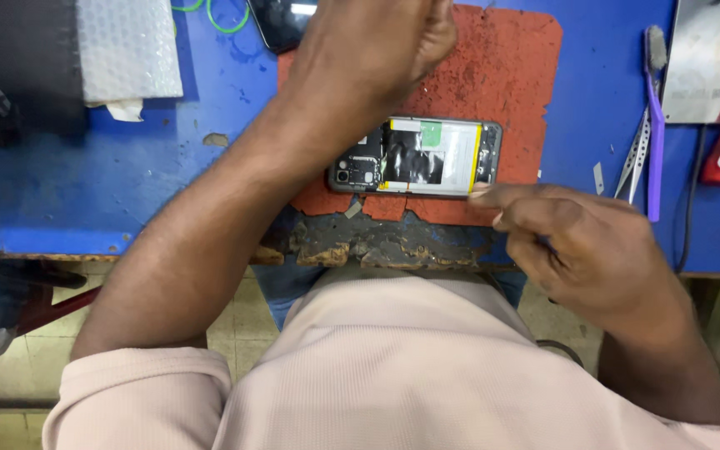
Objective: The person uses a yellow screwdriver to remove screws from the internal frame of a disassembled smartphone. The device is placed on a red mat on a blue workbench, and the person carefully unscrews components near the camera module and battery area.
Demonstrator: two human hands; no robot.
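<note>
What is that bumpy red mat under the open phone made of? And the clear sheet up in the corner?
The red mat looks like soft rubber or silicone: matte, pitted, with torn, crumbling edges. The clear sheet looks like plastic bubble wrap, shiny with rows of small bubbles. The open phone shows a dark, probably plastic frame and a glossy, foil-like battery cover.

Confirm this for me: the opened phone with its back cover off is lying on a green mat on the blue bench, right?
Not quite. In the head view the opened phone, back cover off, lies on a worn red mat, not a green one. The mat does sit on the blue bench.
</note>
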